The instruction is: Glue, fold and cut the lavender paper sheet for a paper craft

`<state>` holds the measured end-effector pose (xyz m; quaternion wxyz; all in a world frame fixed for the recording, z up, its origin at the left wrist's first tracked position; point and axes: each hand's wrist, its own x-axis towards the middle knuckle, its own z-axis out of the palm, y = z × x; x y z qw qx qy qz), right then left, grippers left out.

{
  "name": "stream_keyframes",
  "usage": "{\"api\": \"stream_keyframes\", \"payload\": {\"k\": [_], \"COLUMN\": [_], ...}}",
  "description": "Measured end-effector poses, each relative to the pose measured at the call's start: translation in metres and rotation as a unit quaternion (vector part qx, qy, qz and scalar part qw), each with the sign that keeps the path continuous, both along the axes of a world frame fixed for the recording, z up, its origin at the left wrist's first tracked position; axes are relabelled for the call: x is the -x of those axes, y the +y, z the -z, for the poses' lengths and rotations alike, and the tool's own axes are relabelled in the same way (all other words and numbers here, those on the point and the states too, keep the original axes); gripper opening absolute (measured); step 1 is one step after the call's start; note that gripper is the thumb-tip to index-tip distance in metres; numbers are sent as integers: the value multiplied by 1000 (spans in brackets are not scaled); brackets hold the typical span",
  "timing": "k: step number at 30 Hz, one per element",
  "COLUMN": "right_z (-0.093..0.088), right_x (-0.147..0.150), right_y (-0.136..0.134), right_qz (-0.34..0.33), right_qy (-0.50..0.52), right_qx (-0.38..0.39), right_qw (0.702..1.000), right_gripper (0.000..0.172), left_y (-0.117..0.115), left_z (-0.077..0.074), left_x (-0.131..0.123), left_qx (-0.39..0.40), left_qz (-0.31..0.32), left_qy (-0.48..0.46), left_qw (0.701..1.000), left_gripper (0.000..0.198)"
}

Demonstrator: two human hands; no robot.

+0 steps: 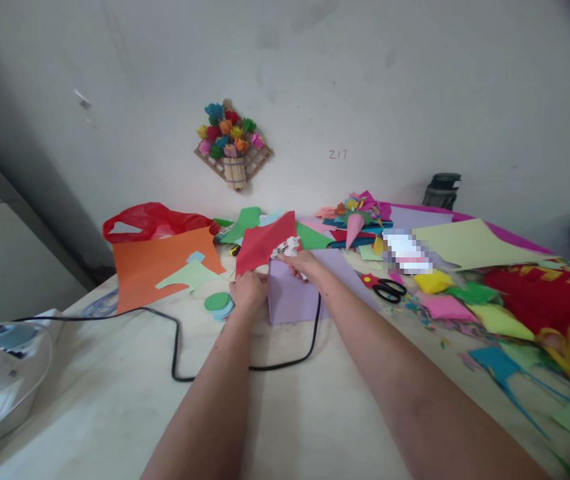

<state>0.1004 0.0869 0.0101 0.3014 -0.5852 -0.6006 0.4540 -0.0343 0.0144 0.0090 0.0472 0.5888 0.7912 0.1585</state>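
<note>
A lilac paper box [292,300] stands on the pale table [285,413] ahead of me. My left hand [249,291] is closed against the box's left edge and holds it. My right hand [301,262] grips a small white tool [286,248], probably a glue gun, over the box's top edge. A black cord [179,347] trails from the tool across the table. A red paper sheet [265,243] lies just behind the box.
An orange sheet [159,267] and a red plastic bag [157,220] lie at the left. Round green paper discs [218,303] sit by my left hand. Black scissors [389,289] and many coloured paper scraps [465,307] cover the right side. A paper flower decoration [232,143] hangs on the wall.
</note>
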Motion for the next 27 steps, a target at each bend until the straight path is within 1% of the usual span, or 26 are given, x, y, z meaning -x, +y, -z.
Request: {"api": "stream_keyframes", "payload": {"k": [3, 7, 19, 27], "right_z": [-3, -8, -4, -11], "right_x": [-1, -2, -6, -12], "right_y": [-5, -10, -12, -23], "right_qz": [-1, 0, -15, -22], "right_qy": [-17, -12, 9, 23], "right_qx": [5, 10, 12, 19], "right_qw": [1000, 1000, 1000, 999], "right_gripper": [39, 36, 34, 34], "left_y": [0, 0, -1, -2], "left_z": [1, 2, 1, 1], "left_x": [0, 1, 1, 1], "left_qx": [-4, -8, -6, -10], "left_qz": [-1, 1, 2, 6], "left_qy": [-2, 0, 8, 7], "left_qw": [1000, 1000, 1000, 1000], "left_gripper": [30, 29, 29, 29]}}
